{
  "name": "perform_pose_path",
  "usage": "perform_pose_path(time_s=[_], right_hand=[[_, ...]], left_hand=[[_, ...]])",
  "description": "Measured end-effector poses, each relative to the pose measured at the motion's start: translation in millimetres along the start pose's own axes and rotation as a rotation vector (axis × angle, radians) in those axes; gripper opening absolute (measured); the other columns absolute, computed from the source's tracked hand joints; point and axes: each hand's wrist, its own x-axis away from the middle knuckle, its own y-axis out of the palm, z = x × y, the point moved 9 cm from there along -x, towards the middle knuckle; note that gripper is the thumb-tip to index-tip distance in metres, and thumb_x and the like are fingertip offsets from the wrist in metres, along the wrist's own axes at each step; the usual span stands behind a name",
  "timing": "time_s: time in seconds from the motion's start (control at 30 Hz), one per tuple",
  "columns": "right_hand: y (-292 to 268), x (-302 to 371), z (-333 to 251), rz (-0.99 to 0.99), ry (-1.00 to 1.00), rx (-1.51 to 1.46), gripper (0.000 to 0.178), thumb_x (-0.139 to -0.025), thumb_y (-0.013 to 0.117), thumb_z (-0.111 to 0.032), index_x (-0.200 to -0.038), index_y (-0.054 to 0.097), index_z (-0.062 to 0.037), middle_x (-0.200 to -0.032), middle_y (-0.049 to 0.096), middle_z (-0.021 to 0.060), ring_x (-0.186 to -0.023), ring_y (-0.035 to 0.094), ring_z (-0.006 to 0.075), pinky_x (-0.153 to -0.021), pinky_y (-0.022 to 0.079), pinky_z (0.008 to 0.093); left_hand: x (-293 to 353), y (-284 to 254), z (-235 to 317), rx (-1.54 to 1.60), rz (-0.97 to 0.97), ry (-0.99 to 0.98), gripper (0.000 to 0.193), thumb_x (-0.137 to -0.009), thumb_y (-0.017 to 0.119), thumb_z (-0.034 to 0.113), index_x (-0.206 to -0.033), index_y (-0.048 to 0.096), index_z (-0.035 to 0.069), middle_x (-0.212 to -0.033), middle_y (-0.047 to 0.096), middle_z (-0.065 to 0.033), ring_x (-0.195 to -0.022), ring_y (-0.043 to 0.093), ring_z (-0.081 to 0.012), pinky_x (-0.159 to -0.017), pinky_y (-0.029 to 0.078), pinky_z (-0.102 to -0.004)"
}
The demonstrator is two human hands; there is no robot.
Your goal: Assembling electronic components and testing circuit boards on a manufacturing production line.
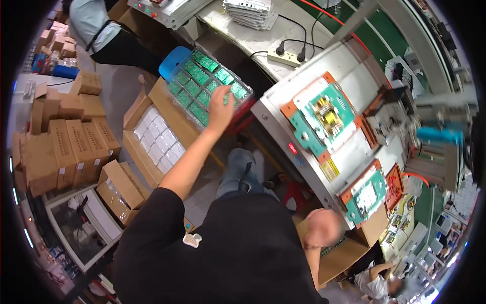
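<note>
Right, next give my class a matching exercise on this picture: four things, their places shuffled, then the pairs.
1. Left hand
2. Right hand
3. Power strip
4. White blocks

A. On the pale bench
B. Inside a cardboard box
C. At the green boards
D. Near the machine's lower corner

Pairs: 1-C, 2-D, 3-A, 4-B

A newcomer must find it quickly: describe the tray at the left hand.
Start at the large pale machine right of centre. Just left of it, in the upper middle, the left hand is over the tray. Unlike the open carton near it, with its white blocks, it holds rows of small green boards.
</note>
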Motion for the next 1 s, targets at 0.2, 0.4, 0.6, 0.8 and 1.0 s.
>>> perform_pose_path(time_s=[0.2,0.4,0.6,0.8,1.0], right_hand=[[70.6,7.7,-8.8,-0.294,0.425,0.122,0.020,-0.070,0.048,0.012,-0.075,0.064,0.0001,-0.060,0.055,0.0088,-0.051,0.054,0.0187,-0.049,0.042,0.0285],[116.1,-5.6,-17.0,-0.303,0.735,0.311,0.024,-0.077,0.051,0.011,-0.085,0.070,-0.0020,-0.058,0.055,0.0064,-0.050,0.056,0.0159,-0.048,0.041,0.0269],[147.7,-42.9,-13.0,-0.322,0.712,0.260,0.024,-0.080,0.046,0.013,-0.087,0.067,0.0035,-0.065,0.058,0.0082,-0.054,0.054,0.0138,-0.051,0.041,0.0249],[156.2,-84.3,-25.8,-0.178,0.372,0.406,0.018,-0.080,0.063,0.011,-0.093,0.067,0.0005,-0.092,0.065,0.0130,-0.085,0.063,0.0237,-0.074,0.050,0.0292],[134.8,-112.2,-47.4,-0.107,0.125,0.320,0.034,-0.075,0.072,0.004,-0.108,0.069,-0.0039,-0.113,0.064,0.0127,-0.101,0.062,0.0265,-0.085,0.051,0.0333]], left_hand=[[8.7,70.6,-138.9,-0.508,-0.306,-0.089,0.062,-0.081,0.071,0.016,-0.133,0.044,-0.005,-0.135,0.047,-0.0280,-0.128,0.043,-0.0413,-0.109,0.035,-0.0473],[-32.2,86.0,-191.6,-0.636,-0.473,0.031,0.053,-0.078,0.067,0.015,-0.126,0.054,-0.002,-0.135,0.052,-0.0244,-0.120,0.053,-0.0394,-0.101,0.042,-0.0479],[-42.8,35.3,-243.2,0.295,-0.288,-0.664,0.030,-0.092,0.051,0.016,-0.108,0.061,-0.007,-0.102,0.068,-0.0208,-0.083,0.068,-0.0384,-0.078,0.057,-0.0461],[-55.7,-10.5,-74.3,1.157,-0.354,-0.832,0.026,-0.097,0.048,0.012,-0.113,0.056,-0.008,-0.109,0.065,-0.0163,-0.096,0.067,-0.0250,-0.085,0.057,-0.0394],[-22.5,-18.1,102.4,0.954,-1.061,-0.559,0.031,-0.094,0.053,0.004,-0.124,0.058,-0.003,-0.100,0.068,-0.0058,-0.087,0.064,-0.0085,-0.075,0.051,-0.0231]])
